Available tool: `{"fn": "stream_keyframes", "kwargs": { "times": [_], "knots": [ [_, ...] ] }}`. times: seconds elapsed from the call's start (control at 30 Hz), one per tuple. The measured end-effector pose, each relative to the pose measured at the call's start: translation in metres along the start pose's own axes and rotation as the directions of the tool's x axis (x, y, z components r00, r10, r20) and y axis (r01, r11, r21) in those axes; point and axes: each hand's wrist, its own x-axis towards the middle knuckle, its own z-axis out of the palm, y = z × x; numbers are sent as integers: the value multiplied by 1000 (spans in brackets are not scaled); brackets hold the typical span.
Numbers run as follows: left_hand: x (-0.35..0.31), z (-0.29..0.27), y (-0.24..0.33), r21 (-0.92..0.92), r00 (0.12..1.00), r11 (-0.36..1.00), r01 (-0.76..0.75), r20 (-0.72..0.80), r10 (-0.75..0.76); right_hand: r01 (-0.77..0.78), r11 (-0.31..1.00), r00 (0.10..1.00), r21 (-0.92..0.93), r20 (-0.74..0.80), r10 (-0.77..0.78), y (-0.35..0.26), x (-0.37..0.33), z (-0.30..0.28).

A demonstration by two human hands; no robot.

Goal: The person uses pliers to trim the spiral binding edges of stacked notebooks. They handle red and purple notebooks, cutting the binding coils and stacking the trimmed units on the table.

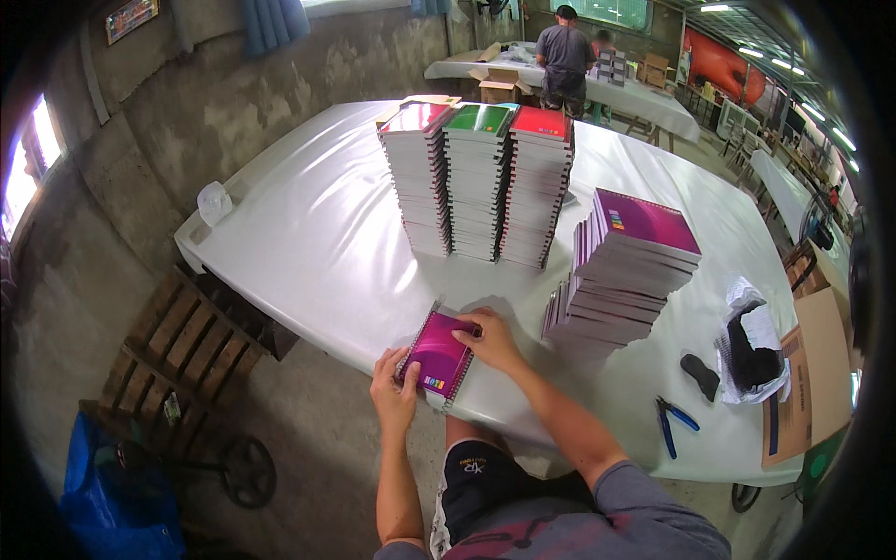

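A purple-covered notebook (436,357) lies at the table's near edge, slightly tilted, with rows of small marks along its long sides. What looks like thin coil or wire pokes out beyond its top and bottom corners. My left hand (395,386) grips its lower left edge, thumb on the cover and fingers hidden along the side. On the opposite side, my right hand (491,340) has thumb and fingertips closed together at the upper right edge. Whether those fingertips pinch the wire or the notebook's edge is too small to tell.
Tall stacks of bound notebooks (476,191) with red and green covers stand ahead. A leaning purple stack (635,266) is to the right, beyond blue-handled pliers (670,425), a dark pad (699,376) and an opened plastic package (754,350). Another person (566,61) works at a far table.
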Motion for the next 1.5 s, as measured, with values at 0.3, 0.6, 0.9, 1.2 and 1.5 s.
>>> {"fn": "stream_keyframes", "kwargs": {
  "times": [0.3,0.6,0.9,1.2,1.5],
  "knots": [
    [-8,-18,-5,-23,972,999,-35,231,39,84,994,995,-73,-55,-88,1,-8,-2],
    [-12,-44,17,-25,982,995,-101,-165,95,371,769,514,-520,-575,-636,-150,-72,-243],
    [38,42,185,-308,818,774,-553,-27,574,-493,855,837,161,-181,516,-93,-4,-342],
    [64,130,241,-262,704,723,-640,177,688,-357,905,899,233,-178,401,-86,-13,-361],
    [61,127,245,-302,734,755,-582,204,648,-142,952,881,271,-404,246,-82,-24,-357]
  ]
}}
